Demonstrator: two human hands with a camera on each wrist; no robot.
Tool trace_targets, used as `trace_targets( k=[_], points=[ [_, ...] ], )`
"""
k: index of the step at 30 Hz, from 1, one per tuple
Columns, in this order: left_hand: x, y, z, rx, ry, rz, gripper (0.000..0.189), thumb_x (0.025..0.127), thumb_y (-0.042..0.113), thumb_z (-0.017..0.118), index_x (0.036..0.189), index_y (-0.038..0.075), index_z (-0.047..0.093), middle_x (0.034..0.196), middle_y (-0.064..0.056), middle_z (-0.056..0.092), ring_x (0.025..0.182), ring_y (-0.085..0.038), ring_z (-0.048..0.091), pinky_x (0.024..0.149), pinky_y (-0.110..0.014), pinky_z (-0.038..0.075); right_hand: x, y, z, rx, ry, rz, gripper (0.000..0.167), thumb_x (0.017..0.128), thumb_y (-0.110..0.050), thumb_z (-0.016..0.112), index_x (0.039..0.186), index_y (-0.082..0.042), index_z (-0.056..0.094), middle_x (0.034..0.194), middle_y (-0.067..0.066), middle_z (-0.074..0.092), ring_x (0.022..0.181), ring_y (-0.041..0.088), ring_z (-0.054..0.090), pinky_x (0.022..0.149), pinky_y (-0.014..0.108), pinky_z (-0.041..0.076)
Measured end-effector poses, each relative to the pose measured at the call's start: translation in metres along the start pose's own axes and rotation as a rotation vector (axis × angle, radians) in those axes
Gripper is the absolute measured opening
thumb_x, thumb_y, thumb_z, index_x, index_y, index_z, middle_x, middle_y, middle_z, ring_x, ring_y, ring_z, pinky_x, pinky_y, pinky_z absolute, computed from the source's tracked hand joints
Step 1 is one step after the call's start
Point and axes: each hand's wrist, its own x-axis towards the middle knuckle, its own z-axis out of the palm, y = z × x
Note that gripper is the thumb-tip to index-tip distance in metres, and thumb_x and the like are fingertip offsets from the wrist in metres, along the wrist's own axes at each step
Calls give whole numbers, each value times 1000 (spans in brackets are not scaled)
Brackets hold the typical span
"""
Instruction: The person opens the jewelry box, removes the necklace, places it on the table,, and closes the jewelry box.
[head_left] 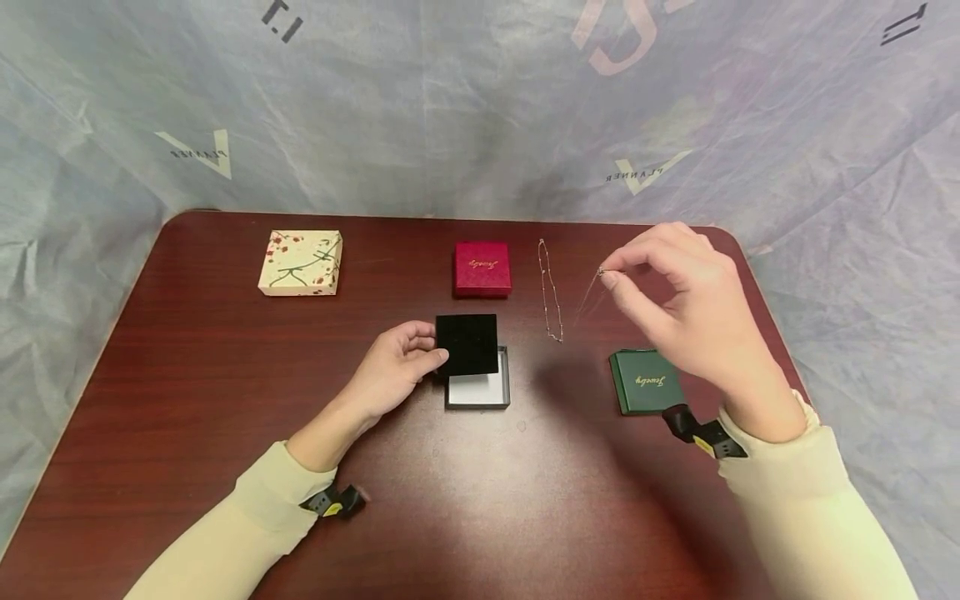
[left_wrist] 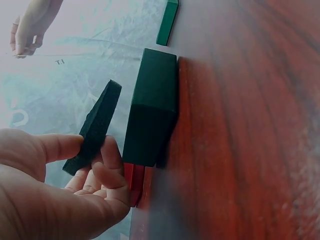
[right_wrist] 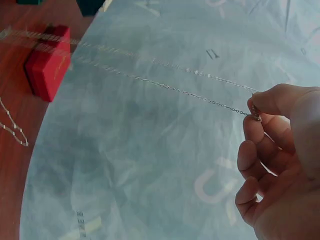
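In my left hand (head_left: 397, 367) I pinch a square black foam pad (head_left: 467, 343) by its left edge, between thumb and fingers. The pad is held above a small open box (head_left: 480, 393) with dark walls and a white inside, covering its far part. My right hand (head_left: 686, 304) is raised at the right, pinching one end of a thin silver chain necklace (right_wrist: 172, 88) between thumb and forefinger. The chain hangs down in two strands. Another necklace (head_left: 551, 292), beaded, lies in a long loop on the table, left of the right hand.
A closed red jewelry box (head_left: 482, 269) stands behind the open box. At the far left sits a cream flowered box (head_left: 302, 263). A green lid marked Jewelry (head_left: 647, 382) lies at the right, below the right hand. A grey cloth backdrop (head_left: 420, 108) rises behind the table.
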Motion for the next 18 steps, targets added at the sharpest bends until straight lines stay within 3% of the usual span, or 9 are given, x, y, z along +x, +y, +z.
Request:
trace_targets(
  k=[11,18],
  points=[
    [-1,-1,0,-3,-6,1,45,101,7,68,140,-10,54,127,-23,62,108,-26,69,90,-41,55,-12,31,-18,-105,51,156,8,90,0,74,95,-5,79,89,3,72,90,9,55,76,21,35],
    [0,-4,0,-7,-3,3,45,101,8,68,140,-10,54,126,-23,63,107,-25,69,90,-40,55,-6,58,-16,-126,43,207,8,93,-4,74,99,-4,79,92,5,72,87,9,53,79,21,37]
  ],
)
